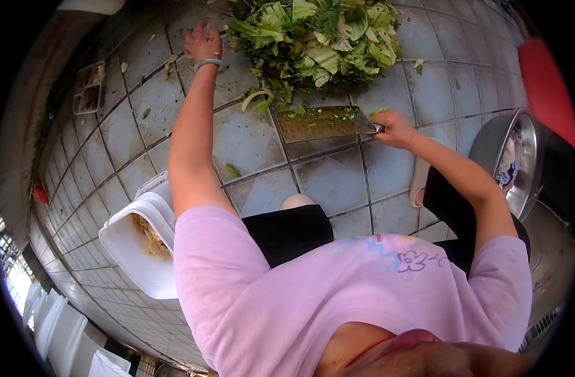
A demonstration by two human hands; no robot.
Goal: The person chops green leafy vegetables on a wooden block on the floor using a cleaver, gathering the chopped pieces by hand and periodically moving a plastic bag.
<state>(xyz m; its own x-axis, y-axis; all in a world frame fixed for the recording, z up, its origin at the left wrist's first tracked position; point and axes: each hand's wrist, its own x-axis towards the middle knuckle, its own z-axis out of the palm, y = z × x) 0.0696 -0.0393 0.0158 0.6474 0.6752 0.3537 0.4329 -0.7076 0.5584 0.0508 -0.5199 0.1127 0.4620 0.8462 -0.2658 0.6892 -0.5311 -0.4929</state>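
Observation:
My right hand (395, 129) grips the handle of a broad cleaver (319, 123), whose flat blade lies low over the floor tiles and carries green bits along its upper edge. Beyond the blade is a large heap of chopped leafy greens (323, 45). To the left of that heap, my left hand (203, 43) reaches out over the tiles with its fingers apart and holds nothing; a pale bangle circles the wrist. A curved leaf piece (258, 100) rests between the heap and the cleaver.
A white plastic container (136, 259) with brownish, crumbly contents stands at the left. A clear divided tray (87, 89) lies farther off. On the right are a metal basin (528, 174) holding mixed scraps and a red object (546, 89). Leaf scraps dot the tiled floor (330, 184).

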